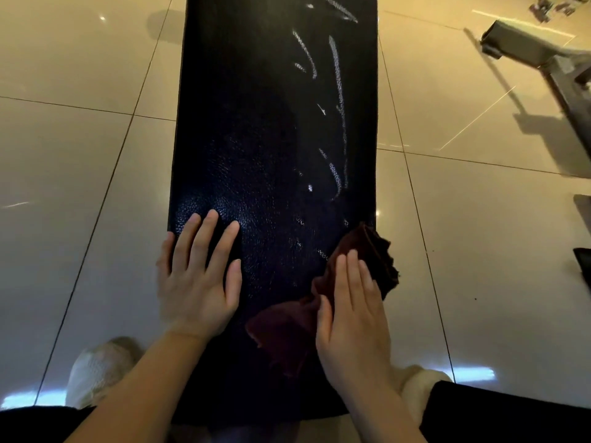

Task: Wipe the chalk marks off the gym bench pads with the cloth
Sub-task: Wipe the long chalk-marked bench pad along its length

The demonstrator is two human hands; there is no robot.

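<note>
both hands flat — left (195, 276) on pad (256, 123), right (351, 302) pressing cloth (287, 327)

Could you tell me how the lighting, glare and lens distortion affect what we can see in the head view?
Head view: warm, dim light; the floor tiles mirror bright glare; a sheen lies on the bench pad near the left hand; chalk marks stay legible; the cloth under the right hand is murky; wide-angle bowing bends tile lines.
</note>
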